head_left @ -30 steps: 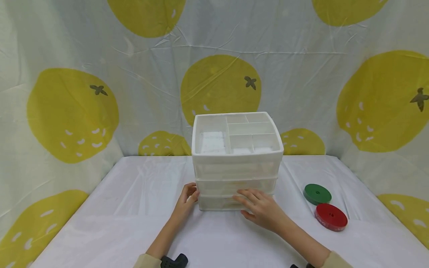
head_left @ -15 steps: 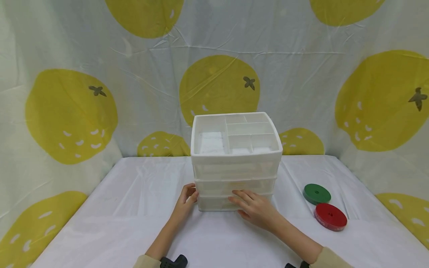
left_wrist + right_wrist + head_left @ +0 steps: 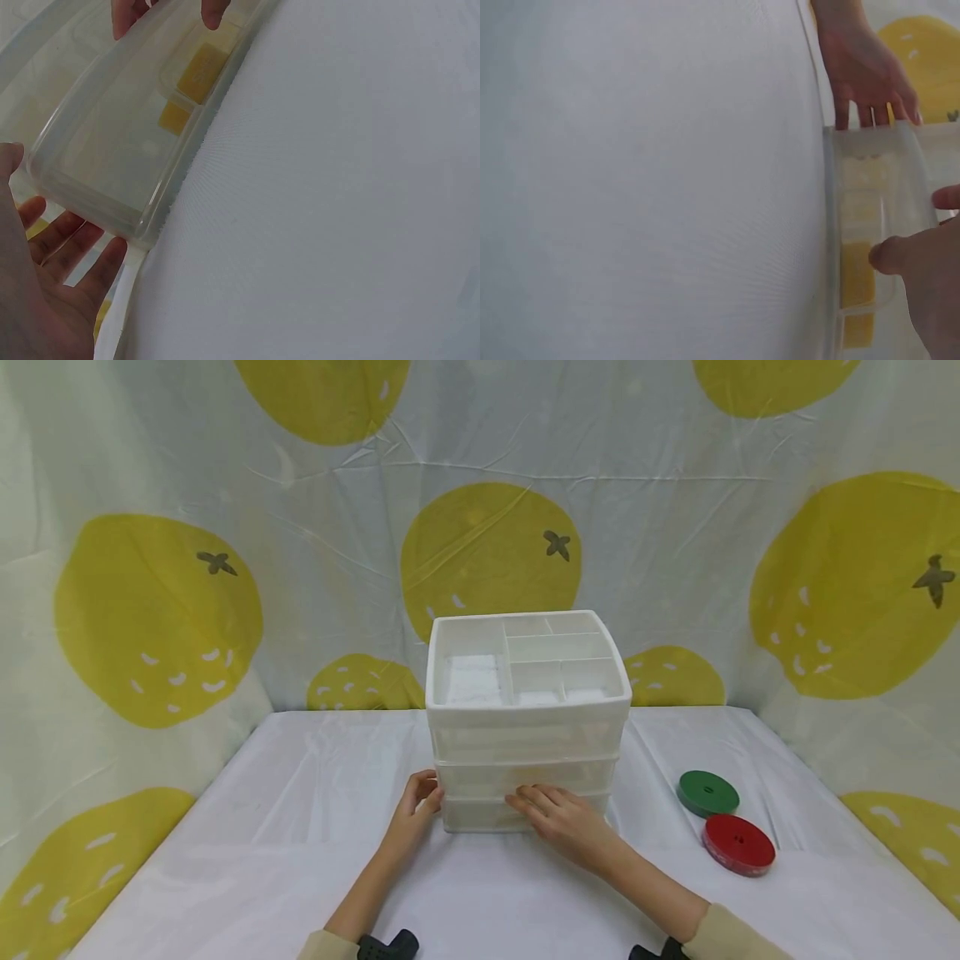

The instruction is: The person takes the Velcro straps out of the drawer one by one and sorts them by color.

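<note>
A white plastic drawer unit (image 3: 525, 735) with a divided top tray stands in the middle of the table. My left hand (image 3: 415, 806) touches its lower left side, fingers spread and lightly bent in the left wrist view. At the front, my right hand (image 3: 566, 822) lies across the upper edge of the bottom drawer (image 3: 480, 816). In the right wrist view its thumb (image 3: 889, 255) is on the drawer front and the fingers bend over the top edge, pinching it. A yellow block-like patch (image 3: 202, 73) shows by the clear front; whether it is inside or reflected, I cannot tell.
A green roll of ribbon or tape (image 3: 708, 793) and a red roll (image 3: 738, 845) lie flat on the right of the white-covered table (image 3: 300, 860). A lemon-patterned curtain (image 3: 315, 568) stands behind and along both sides.
My right hand has moved left along the drawer front, and its fingers have bent onto the bottom drawer's upper edge. The left hand and the rolls have kept their places.
</note>
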`<state>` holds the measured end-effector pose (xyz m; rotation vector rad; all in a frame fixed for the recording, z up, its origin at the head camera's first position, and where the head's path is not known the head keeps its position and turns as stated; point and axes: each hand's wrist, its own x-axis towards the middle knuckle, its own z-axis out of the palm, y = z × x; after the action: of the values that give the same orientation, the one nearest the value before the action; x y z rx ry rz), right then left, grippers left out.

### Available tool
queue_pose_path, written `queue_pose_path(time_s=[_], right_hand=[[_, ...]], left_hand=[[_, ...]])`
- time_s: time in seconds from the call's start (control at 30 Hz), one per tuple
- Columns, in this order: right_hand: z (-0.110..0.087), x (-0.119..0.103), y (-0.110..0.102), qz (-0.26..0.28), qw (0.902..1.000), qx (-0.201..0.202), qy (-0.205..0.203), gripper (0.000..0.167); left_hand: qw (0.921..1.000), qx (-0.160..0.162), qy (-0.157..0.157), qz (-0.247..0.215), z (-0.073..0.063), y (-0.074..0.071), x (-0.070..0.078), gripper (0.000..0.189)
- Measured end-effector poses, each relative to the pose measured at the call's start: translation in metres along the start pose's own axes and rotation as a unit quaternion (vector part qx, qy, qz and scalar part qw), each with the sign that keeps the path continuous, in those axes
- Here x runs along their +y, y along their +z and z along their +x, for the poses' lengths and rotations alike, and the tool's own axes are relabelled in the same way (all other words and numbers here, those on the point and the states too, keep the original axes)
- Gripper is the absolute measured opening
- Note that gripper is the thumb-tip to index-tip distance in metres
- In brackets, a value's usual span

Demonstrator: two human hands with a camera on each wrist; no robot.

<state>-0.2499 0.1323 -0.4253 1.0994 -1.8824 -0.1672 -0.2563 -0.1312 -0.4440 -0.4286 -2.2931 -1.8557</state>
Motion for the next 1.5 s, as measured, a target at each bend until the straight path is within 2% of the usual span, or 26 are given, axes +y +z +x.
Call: queue_pose_path(time_s=[0.2,0.47,0.57,0.7,0.93,1.03,1.2,1.3,1.5], right_hand=[[-0.002,-0.001,0.001,-0.034,0.9978,-0.057,0.004,0.039],[-0.002,-0.001,-0.002,-0.05,0.9928,-0.108,0.004,0.049],[-0.003,-0.001,-0.001,-0.065,0.9914,-0.113,-0.001,0.053],[-0.005,-0.002,0.001,-0.085,0.9904,-0.108,-0.011,0.047],[-0.005,-0.002,0.003,-0.079,0.9918,-0.1,-0.009,0.049],[-0.004,-0.002,0.003,-0.084,0.9921,-0.093,-0.008,0.045],[-0.002,-0.004,-0.001,-0.089,0.9915,-0.095,-0.01,0.043],[-0.001,-0.005,-0.004,-0.08,0.9921,-0.096,-0.006,0.042],[-0.001,-0.009,-0.01,-0.05,0.9933,-0.104,0.01,0.035]], left_hand=[[1.0,-0.001,-0.003,0.0,0.0,0.0,0.002,0.031],[0.9998,-0.004,-0.021,-0.001,0.002,-0.001,0.003,0.03],[0.9998,-0.004,-0.021,0.0,0.002,0.0,0.003,0.031],[0.9999,0.0,-0.017,0.003,0.0,0.0,0.001,0.031],[0.9999,-0.003,-0.016,0.005,0.0,0.0,-0.001,0.032],[0.9998,-0.001,-0.02,0.0,0.0,0.0,0.0,0.032],[0.9999,0.002,-0.01,-0.009,0.0,0.0,0.0,0.032],[1.0,0.0,-0.004,-0.006,0.0,0.0,0.0,0.032],[0.9998,0.002,-0.019,-0.008,0.0,0.0,0.001,0.031]])
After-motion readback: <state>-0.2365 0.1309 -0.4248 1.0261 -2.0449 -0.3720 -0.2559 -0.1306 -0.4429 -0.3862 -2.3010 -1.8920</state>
